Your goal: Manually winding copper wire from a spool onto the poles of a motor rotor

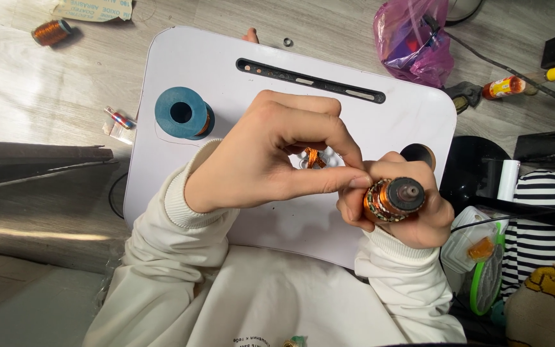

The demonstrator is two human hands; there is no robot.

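White lap tray [226, 64]; right hand [412, 215] clamps motor armature [394, 198]; left hand [277, 160] pinches its winding wire; keep wire taut, armature steady.

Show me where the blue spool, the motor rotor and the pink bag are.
blue spool [181, 113], head view, on its top flange.
rotor [394, 198], head view, on its copper-wound body.
pink bag [414, 45], head view, on its crumpled side.

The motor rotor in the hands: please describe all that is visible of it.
The motor rotor is a short cylinder wound with copper-coloured wire, with a dark round end cap and a metal shaft stub facing the camera. The right hand grips it from below; the left hand touches its winding with thumb and forefinger, above the white lap table.
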